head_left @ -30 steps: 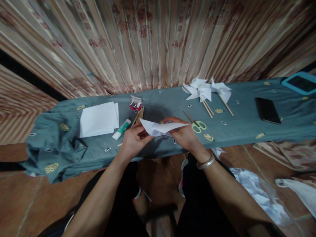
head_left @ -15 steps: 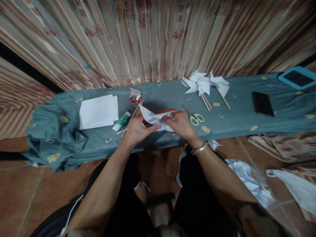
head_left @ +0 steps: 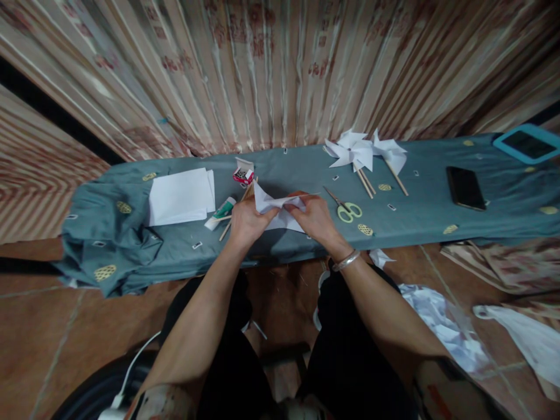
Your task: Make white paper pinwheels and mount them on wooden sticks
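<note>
Between my hands is a white paper sheet (head_left: 284, 220), bent and folded, with one corner pointing up at its left. My left hand (head_left: 248, 221) grips its left side, thumb pressed on the paper. The right side is pinched by my right hand (head_left: 312, 216), a silver bracelet on that wrist. Just left of my left hand lie a glue stick (head_left: 221, 213) and some wooden sticks (head_left: 226, 228), partly hidden. A small red box (head_left: 243, 174) of metal pins stands open behind it. Green-handled scissors (head_left: 347, 211) rest beside my right hand.
A stack of white paper (head_left: 179, 197) lies at the left of the cloth-covered table (head_left: 297, 166). Paper pinwheels (head_left: 352, 150) on sticks lie at the back right, with a black phone (head_left: 465, 187) and a blue-framed tablet (head_left: 529, 143) farther right. Crumpled paper (head_left: 444, 324) is on the floor.
My fingers have drawn closer together on the paper, and its middle is now pinched up more. The left corner stands steeper. The view has shifted slightly.
</note>
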The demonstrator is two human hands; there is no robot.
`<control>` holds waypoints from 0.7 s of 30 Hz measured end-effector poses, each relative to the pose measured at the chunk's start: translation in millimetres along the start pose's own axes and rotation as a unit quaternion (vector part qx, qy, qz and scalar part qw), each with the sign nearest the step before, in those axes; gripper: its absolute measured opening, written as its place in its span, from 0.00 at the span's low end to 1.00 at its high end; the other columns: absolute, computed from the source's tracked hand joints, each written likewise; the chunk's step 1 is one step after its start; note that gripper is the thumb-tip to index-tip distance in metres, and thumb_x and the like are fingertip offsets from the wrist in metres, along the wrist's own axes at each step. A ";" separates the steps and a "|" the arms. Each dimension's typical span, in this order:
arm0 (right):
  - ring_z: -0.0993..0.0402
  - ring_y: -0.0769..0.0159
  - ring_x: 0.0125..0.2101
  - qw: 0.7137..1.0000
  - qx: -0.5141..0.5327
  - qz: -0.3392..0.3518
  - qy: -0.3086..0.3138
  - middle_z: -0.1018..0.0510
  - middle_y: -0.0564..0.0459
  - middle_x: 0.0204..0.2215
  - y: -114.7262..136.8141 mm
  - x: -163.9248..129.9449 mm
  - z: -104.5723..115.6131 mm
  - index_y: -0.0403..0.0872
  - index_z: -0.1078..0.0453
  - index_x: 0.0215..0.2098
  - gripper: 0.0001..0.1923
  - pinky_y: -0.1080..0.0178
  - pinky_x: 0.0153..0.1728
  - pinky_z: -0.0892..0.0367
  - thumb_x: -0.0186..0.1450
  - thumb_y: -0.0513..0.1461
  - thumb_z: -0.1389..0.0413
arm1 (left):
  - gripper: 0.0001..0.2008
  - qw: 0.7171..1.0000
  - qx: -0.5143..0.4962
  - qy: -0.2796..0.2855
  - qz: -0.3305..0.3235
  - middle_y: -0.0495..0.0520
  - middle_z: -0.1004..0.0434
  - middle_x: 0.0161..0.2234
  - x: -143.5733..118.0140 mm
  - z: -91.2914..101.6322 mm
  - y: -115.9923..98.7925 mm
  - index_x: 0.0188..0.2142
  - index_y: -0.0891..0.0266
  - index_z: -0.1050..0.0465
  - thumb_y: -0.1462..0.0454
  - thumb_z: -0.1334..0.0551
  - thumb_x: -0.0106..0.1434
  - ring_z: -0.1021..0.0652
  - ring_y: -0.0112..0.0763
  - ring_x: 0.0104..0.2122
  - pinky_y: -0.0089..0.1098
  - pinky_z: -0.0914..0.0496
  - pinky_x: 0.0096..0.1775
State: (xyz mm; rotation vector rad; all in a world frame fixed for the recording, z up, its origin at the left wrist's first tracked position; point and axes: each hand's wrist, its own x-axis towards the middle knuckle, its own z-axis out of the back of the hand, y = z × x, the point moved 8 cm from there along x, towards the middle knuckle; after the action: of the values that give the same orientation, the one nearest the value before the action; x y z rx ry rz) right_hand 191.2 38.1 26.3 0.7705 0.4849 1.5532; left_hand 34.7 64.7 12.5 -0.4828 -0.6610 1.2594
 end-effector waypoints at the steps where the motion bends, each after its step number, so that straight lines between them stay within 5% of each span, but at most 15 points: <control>1: 0.20 0.58 0.41 1.000 0.000 0.000 0.002 0.17 0.49 0.40 0.4 -0.1 -0.5 0.46 0.22 0.42 0.11 0.61 0.42 0.31 0.64 0.36 0.44 | 0.15 1.000 0.003 -0.003 0.003 0.59 0.19 0.32 0.3 0.1 0.4 0.31 0.66 0.22 0.54 0.36 0.57 0.20 0.42 0.33 0.33 0.31 0.32; 21: 0.22 0.60 0.37 0.999 0.033 0.012 0.017 0.17 0.51 0.37 8.6 -6.8 0.6 0.47 0.21 0.41 0.11 0.62 0.40 0.33 0.62 0.38 0.43 | 0.13 1.000 0.008 -0.010 0.011 0.59 0.18 0.32 0.1 4.2 5.1 0.32 0.64 0.22 0.55 0.35 0.56 0.19 0.43 0.34 0.31 0.31 0.31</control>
State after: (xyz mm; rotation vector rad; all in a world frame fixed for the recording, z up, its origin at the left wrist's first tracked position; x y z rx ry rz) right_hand 185.6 30.1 31.5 0.8046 0.5559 1.5802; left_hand 28.2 65.9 12.1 -0.4669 -0.6636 1.2915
